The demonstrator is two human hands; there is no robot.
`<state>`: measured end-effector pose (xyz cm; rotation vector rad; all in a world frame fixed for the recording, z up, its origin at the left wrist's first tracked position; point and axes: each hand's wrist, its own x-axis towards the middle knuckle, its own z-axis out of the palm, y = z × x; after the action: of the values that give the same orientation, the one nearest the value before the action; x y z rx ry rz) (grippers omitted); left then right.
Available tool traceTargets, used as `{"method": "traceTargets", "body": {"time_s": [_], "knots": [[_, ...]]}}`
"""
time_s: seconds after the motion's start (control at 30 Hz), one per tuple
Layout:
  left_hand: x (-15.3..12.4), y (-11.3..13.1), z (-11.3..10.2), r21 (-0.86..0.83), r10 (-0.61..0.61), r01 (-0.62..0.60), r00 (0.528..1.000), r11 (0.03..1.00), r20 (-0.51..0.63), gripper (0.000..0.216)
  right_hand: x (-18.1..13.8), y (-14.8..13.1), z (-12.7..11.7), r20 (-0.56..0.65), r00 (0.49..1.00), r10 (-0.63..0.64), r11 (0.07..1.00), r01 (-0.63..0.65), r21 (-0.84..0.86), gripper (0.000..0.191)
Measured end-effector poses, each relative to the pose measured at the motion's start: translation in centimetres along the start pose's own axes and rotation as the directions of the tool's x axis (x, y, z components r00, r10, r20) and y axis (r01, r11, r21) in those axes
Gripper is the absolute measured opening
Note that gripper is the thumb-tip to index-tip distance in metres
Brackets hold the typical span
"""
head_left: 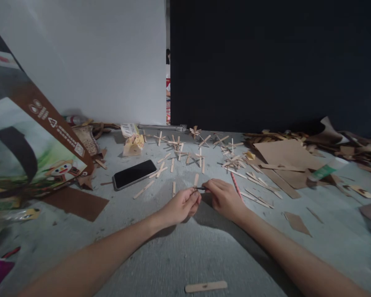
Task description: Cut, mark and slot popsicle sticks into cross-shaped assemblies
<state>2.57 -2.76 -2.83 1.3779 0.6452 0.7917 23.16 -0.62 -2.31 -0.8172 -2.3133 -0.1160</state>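
Fingers curled in, the left hand (185,203) and the right hand (225,196) all but meet over the middle of the worktop (160,264). Between left thumb and fingers is pinched a pale wooden stick (196,180), its free end pointing toward the far edge. From the right fingertips juts a slim dark tool (200,188), its tip up against the stick's lower part; I can't make out what sort of tool it is from here.

Just beyond the hands, more sticks (203,165) lie scattered toward the far edge, several of them crossed over each other. Right beside the right hand runs a red striped rod (235,186). Off to the left hand's far side, a phone (134,174) lies with its screen dark, and behind it sits a crumpled yellowish wrapper (132,145).

Toward the right edge, cardboard pieces (286,153) overlap, with a green-and-white tube (327,169) resting by them. A large printed bag (54,136) leans in at the left edge, a brown card (77,203) flat at its foot. One lone stick (206,286) lies crosswise toward the near edge. At the far edge stand a white panel (95,53) and a black panel (275,62).
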Motion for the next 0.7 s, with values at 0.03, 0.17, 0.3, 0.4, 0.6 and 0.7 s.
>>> {"method": "traceTargets", "body": {"time_s": [0.03,0.17,0.3,0.4,0.6,0.7], "knots": [[-0.1,0.1,0.0,0.004,-0.003,0.003,1.000,1.000,0.001,0.052,0.1,-0.1,-0.3,0.019,1.000,0.017,1.000,-0.017,0.021,0.030],[-0.2,0.3,0.0,0.024,-0.018,0.018,1.000,1.000,0.007,0.051,0.8,-0.5,-1.5,0.117,0.984,0.137,0.982,-0.150,0.112,0.021],[-0.3,-0.1,-0.2,0.044,-0.036,0.036,0.999,0.998,0.000,0.049,1.8,-0.7,-2.6,0.283,0.921,0.269,0.925,-0.329,0.191,0.024],[-0.2,-0.4,-0.2,0.043,-0.048,0.049,0.999,0.998,-0.021,0.049,2.2,-0.9,-2.9,0.344,0.886,0.311,0.857,-0.418,0.301,0.030],[0.1,0.1,-0.1,-0.065,-0.018,0.013,0.997,0.998,-0.073,0.055,1.9,-1.3,-2.6,0.058,0.941,0.334,0.845,-0.326,0.423,0.034],[0.2,0.3,0.0,-0.100,-0.025,0.013,0.992,0.995,-0.121,0.057,1.4,-0.9,-2.1,-0.096,0.977,0.190,0.928,-0.147,0.344,0.024]]}}
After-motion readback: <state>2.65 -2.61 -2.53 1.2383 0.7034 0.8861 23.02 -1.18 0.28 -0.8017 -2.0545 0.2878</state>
